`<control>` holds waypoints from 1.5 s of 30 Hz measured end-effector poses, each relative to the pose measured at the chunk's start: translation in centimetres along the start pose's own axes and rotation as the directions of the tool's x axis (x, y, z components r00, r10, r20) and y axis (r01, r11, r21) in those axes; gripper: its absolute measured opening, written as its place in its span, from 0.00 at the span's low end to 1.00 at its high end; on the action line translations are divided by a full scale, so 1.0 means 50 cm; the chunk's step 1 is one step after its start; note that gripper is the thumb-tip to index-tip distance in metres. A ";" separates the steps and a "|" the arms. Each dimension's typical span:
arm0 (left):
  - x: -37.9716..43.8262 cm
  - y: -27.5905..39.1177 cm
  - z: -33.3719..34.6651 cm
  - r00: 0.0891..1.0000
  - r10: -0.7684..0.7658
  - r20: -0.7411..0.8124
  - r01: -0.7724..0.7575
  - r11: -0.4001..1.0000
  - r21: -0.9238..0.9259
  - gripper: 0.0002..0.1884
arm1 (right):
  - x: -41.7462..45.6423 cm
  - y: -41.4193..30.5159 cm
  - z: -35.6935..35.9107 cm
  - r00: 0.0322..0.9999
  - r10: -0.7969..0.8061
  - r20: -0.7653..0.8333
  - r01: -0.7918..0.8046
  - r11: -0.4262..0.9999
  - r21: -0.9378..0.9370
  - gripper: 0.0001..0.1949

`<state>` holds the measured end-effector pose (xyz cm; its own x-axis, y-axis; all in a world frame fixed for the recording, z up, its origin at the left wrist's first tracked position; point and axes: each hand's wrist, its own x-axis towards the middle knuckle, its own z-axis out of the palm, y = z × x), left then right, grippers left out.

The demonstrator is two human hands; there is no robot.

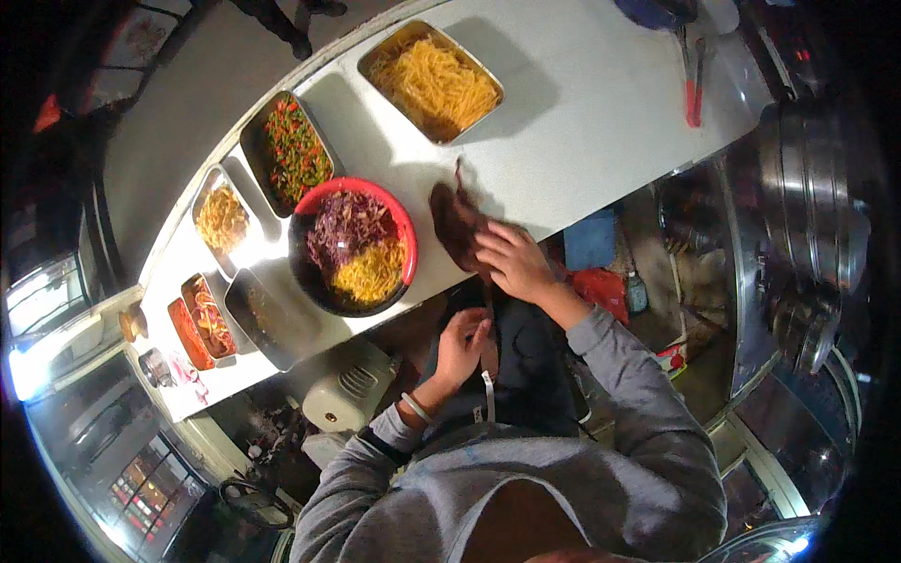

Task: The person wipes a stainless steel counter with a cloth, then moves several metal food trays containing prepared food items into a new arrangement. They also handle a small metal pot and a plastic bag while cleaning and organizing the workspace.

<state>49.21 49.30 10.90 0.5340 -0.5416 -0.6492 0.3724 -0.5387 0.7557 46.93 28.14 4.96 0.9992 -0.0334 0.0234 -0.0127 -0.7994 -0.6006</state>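
Note:
A dark brown, limp piece that looks like cloth lies on the edge of the white counter, a thin tie trailing from its far end. Over its near side rests my right hand, fingers stretched out and touching it; the thumb is hidden. A brown strip runs from there down over my lap, beside a white tag. My left hand hovers above my lap with bent fingers, close to the strip. Whether it pinches the strip cannot be made out.
Left on the counter stands a red-and-black bowl of shredded purple and yellow vegetables. Metal trays hold yellow shreds, chopped peppers and pale shreds. Red-handled tongs lie far right. Stacked steel pots stand right.

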 end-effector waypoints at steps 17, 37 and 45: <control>0.466 0.271 -0.030 0.741 -0.068 -0.669 -0.198 0.929 -0.313 0.23 | 0.122 0.715 -0.292 0.724 0.462 -0.513 -0.681 0.600 -0.420 0.28; 0.448 0.280 -0.028 0.746 -0.096 -0.659 -0.142 0.944 -0.299 0.27 | 0.104 0.391 -0.339 0.906 -0.243 0.346 0.202 0.968 0.149 0.13; 0.175 0.262 0.006 0.839 0.050 -0.543 -0.291 0.883 -0.369 0.27 | 0.272 0.298 -0.301 0.630 0.413 0.657 -0.775 0.294 0.559 0.23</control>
<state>58.56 37.32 15.09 0.8782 -0.1308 -0.4602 0.4533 -0.0796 0.8878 59.77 6.75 8.34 0.6499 0.0428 -0.7588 -0.7569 0.1263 -0.6412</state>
